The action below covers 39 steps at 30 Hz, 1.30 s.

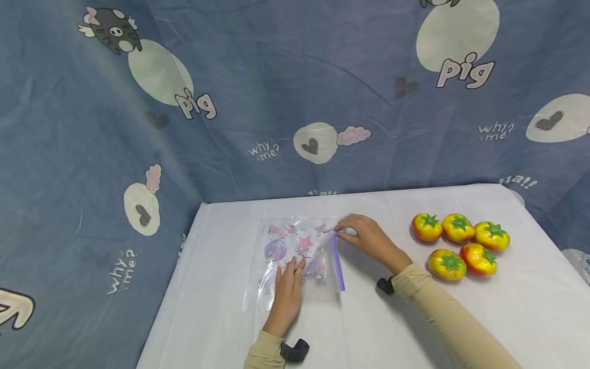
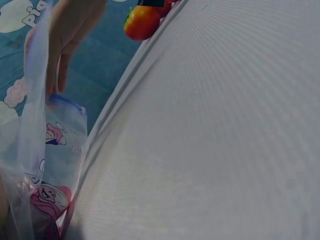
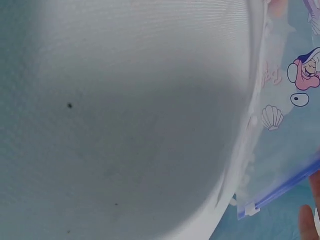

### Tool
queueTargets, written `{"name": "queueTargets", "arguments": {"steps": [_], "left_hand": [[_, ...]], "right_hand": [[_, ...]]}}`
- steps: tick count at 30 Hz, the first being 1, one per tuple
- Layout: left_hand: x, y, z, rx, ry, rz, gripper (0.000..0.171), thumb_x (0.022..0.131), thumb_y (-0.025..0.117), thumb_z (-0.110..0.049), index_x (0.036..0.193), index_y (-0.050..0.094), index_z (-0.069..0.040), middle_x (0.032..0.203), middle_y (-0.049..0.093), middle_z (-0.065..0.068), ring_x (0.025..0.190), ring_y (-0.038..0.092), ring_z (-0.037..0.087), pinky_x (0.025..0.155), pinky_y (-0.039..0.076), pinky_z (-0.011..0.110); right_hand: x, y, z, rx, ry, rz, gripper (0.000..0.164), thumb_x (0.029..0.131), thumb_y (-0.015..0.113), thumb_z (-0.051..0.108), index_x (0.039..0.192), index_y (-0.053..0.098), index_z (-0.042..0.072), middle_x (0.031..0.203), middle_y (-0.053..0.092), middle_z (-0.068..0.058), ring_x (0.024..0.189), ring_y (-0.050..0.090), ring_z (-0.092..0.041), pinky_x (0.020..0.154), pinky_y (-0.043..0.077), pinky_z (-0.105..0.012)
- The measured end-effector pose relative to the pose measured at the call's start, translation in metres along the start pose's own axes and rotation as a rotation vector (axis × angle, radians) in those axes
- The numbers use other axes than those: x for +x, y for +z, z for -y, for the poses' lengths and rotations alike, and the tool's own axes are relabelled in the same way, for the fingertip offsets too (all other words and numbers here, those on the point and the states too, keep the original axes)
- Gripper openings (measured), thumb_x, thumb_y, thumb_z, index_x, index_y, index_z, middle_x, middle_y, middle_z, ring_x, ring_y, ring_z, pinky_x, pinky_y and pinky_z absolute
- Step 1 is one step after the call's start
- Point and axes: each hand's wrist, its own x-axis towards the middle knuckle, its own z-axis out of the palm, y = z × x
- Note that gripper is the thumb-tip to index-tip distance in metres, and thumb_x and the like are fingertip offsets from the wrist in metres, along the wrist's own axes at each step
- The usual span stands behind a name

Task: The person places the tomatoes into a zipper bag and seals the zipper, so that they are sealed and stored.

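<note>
A clear zip bag (image 1: 304, 243) printed with pink and purple cartoon figures lies on the white table, its purple zip strip (image 1: 339, 264) on the right side. My left hand (image 1: 289, 294) rests on the lower middle of the bag with fingers extended. At the strip's upper end, my right hand (image 1: 369, 237) pinches the bag's edge between thumb and fingers. The left wrist view shows that hand (image 2: 75, 30) at the bag's raised mouth. In the right wrist view, a whitish slider (image 3: 251, 210) sits at one end of the strip, with fingertips (image 3: 307, 225) close by.
Several yellow-red tomatoes (image 1: 447, 265) with green tops stand in two rows on the right of the white-covered table (image 1: 207, 256). A blue printed cloth (image 1: 258, 92) hangs behind the table and along its left. Black devices (image 1: 295, 350) are strapped at both wrists.
</note>
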Motion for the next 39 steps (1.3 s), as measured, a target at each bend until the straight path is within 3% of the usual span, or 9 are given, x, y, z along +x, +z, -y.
{"name": "queueTargets", "arguments": {"steps": [6,15,19,23,32,39], "left_hand": [[0.000,0.000,0.000,-0.001,-0.004,0.003,0.022,0.111,0.037,-0.012,0.099,0.052,-0.002,0.143,0.062,0.019,0.147,0.042,0.047,0.124,0.006,0.068],[0.001,-0.001,-0.001,0.000,0.017,-0.014,0.022,0.111,0.037,-0.013,0.098,0.053,-0.004,0.141,0.063,0.018,0.146,0.043,0.047,0.123,0.007,0.070],[0.002,-0.001,0.000,-0.002,0.004,-0.005,0.023,0.111,0.037,-0.013,0.098,0.053,-0.004,0.142,0.063,0.017,0.147,0.042,0.046,0.124,0.006,0.069],[0.002,0.000,0.001,0.000,-0.008,-0.004,0.022,0.111,0.038,-0.013,0.100,0.054,-0.003,0.142,0.063,0.018,0.146,0.043,0.047,0.124,0.007,0.069],[0.001,0.000,0.000,-0.001,-0.002,-0.013,0.022,0.111,0.038,-0.014,0.098,0.052,-0.004,0.141,0.063,0.018,0.145,0.044,0.047,0.123,0.007,0.070],[0.000,0.000,0.000,0.011,-0.008,-0.016,0.020,0.110,0.039,-0.013,0.099,0.053,-0.003,0.142,0.062,0.022,0.145,0.044,0.048,0.124,0.008,0.069]], "right_hand": [[0.002,0.001,-0.001,-0.007,-0.004,-0.023,0.008,0.088,0.082,0.015,0.094,0.078,0.013,0.096,0.078,-0.001,0.097,0.072,-0.021,0.093,0.057,-0.045],[0.004,-0.002,-0.001,-0.077,-0.120,-0.077,0.009,0.085,0.084,0.012,0.093,0.081,0.013,0.092,0.079,0.001,0.093,0.073,-0.020,0.091,0.058,-0.042],[0.003,-0.001,0.001,-0.083,-0.110,-0.088,0.011,0.085,0.083,0.012,0.096,0.081,0.013,0.094,0.079,0.000,0.094,0.073,-0.020,0.092,0.058,-0.042],[0.000,0.002,0.005,-0.060,-0.081,-0.118,0.012,0.087,0.083,0.016,0.096,0.077,0.013,0.099,0.077,-0.001,0.098,0.071,-0.020,0.092,0.059,-0.042],[-0.009,0.004,0.012,0.045,-0.124,-0.179,0.013,0.087,0.081,0.013,0.099,0.074,0.013,0.103,0.073,0.001,0.102,0.069,-0.018,0.095,0.058,-0.042],[-0.019,0.003,0.003,0.084,-0.069,-0.152,0.013,0.088,0.081,0.018,0.100,0.079,0.014,0.100,0.078,0.002,0.101,0.073,-0.020,0.094,0.059,-0.043]]}}
